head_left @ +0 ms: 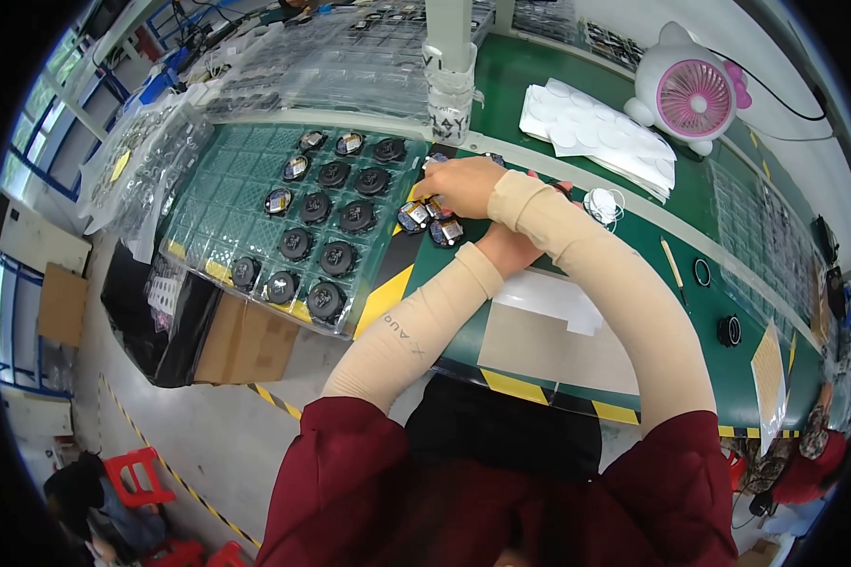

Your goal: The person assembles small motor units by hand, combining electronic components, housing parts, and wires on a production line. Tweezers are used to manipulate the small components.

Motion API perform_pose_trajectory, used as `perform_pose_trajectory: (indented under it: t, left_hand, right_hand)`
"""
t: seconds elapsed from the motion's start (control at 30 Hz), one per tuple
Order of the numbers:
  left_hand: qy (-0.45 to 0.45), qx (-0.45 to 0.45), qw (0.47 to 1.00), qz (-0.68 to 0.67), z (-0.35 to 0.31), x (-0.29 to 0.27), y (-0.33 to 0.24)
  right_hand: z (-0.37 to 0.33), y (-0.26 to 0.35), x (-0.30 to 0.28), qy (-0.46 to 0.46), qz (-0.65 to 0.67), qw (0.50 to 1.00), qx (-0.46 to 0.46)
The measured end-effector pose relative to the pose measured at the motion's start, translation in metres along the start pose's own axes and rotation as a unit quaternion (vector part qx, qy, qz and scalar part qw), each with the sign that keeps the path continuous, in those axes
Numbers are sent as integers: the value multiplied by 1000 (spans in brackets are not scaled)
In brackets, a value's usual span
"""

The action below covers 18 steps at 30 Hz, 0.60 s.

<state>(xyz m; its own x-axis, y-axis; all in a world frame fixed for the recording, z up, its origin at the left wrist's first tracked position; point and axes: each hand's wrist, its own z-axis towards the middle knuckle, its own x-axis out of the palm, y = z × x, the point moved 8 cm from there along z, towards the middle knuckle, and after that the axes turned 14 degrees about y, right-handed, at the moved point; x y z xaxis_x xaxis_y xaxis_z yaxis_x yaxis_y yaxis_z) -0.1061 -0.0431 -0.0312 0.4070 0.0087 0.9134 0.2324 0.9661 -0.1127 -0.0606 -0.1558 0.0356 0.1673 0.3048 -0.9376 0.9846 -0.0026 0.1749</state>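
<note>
My arms cross over the bench. My right hand [470, 186] reaches left over my left wrist, its fingers curled down onto a round black electronic part [437, 207] in a small cluster. Other round parts of that cluster, such as one disc with a pale label [413, 216] and another disc [446, 231], lie beside it. Beneath the right forearm is my left hand [511, 249], pointing right. Its fingers are mostly hidden, with only a dark and reddish bit showing past the forearm, so what they hold is unclear. A clear plastic tray [227, 203] holds rows of black round parts [357, 216] to the left.
A white and pink fan [695, 94] stands at the back right, near stacked white sheets [600, 132]. A coiled white cable [603, 205], a thin yellow-handled tool [672, 265], a black ring [702, 272] and a black cylindrical part [729, 330] lie right. A post [449, 80] rises behind.
</note>
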Motion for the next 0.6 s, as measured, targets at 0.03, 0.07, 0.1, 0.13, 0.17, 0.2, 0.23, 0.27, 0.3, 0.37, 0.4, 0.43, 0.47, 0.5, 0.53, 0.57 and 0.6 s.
perform_pose_trajectory:
  t: [0.03,0.07,0.1,0.13,0.17,0.2,0.23,0.27,0.3,0.37,0.4,0.43,0.47,0.5,0.53,0.57,0.6]
  left_hand:
    - [1,4,1000,-1,0,-10,-1]
    - [-7,16,949,313,1,-23,-15]
    - [-14,25,804,594,4,-11,-21]
    - [-12,26,806,592,4,-9,-20]
    - [-13,15,951,308,4,-19,-13]
    - [-12,5,1000,-2,2,-18,-2]
    - [-11,9,1000,-2,1,-22,-2]
    - [4,19,916,401,0,-18,-17]
    - [19,24,677,735,1,-1,-18]
    - [34,36,669,741,-2,1,-18]
    - [51,46,659,749,-2,6,-18]
    - [53,47,659,749,0,8,-18]
    - [43,37,912,407,4,-8,-18]
    - [23,23,999,-8,2,-21,-7]
    - [22,27,999,-5,0,-24,-9]
    - [61,45,905,418,-2,-12,-22]
    - [86,52,640,761,-8,3,-21]
  right_hand:
    - [0,0,1,9,26,1000,0]
    - [0,-1,1,17,49,999,2]
    - [-3,-4,3,19,49,999,4]
    - [-6,-8,4,12,72,997,11]
    - [-8,-12,6,4,94,995,19]
    - [-8,-7,4,6,92,996,16]
    - [-8,-6,6,24,115,992,34]
    - [-7,-5,7,42,138,988,52]
    - [-7,-6,8,43,137,988,53]
    - [-5,-4,12,64,116,990,40]
    - [-4,-9,13,63,113,991,41]
    - [-5,-16,9,29,131,990,45]
    - [-7,-23,6,-6,149,988,48]
    - [-9,-19,5,-5,147,988,44]
    - [-12,-9,3,-26,142,990,8]
    - [-15,2,2,-47,136,989,-27]
    - [-16,16,-1,-4,89,996,10]
